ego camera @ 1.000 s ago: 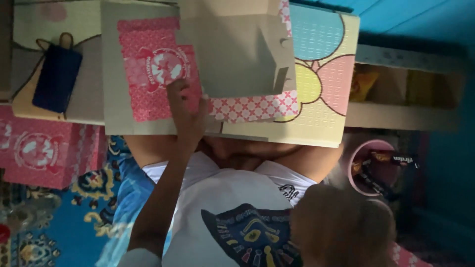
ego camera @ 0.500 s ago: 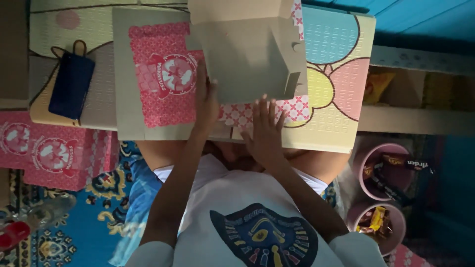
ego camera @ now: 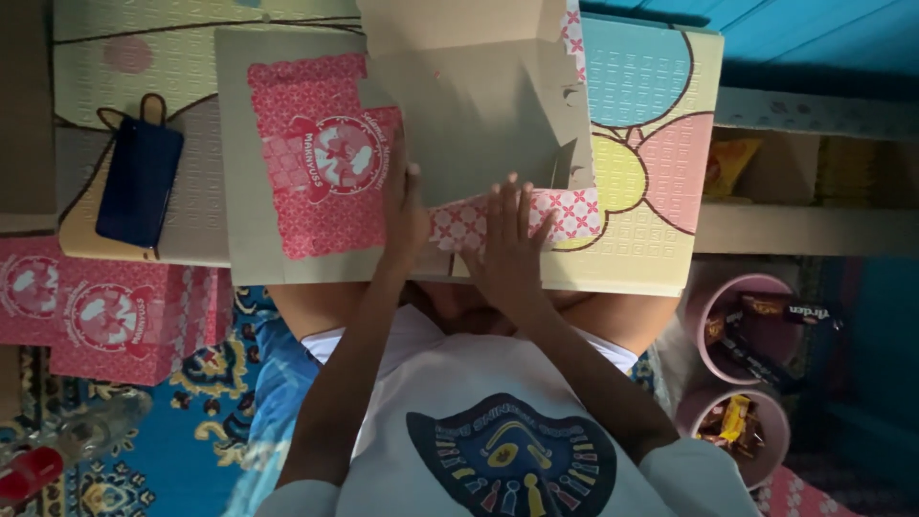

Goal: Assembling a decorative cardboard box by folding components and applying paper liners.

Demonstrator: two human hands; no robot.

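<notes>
Cardboard box (ego camera: 479,105) half-folded on foam mat (ego camera: 661,144), just far of both hands. Left hand (ego camera: 404,215) flat on box's left edge by red printed panel (ego camera: 321,153). Right hand (ego camera: 507,244) spread, pressing patterned flap (ego camera: 574,213), which runs left-right. Both equally near.

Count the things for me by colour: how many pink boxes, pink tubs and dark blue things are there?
Pink boxes: 3, one being folded, one lying flat, one stacked at the side
Pink tubs: 2
Dark blue things: 1
Total: 6
</notes>
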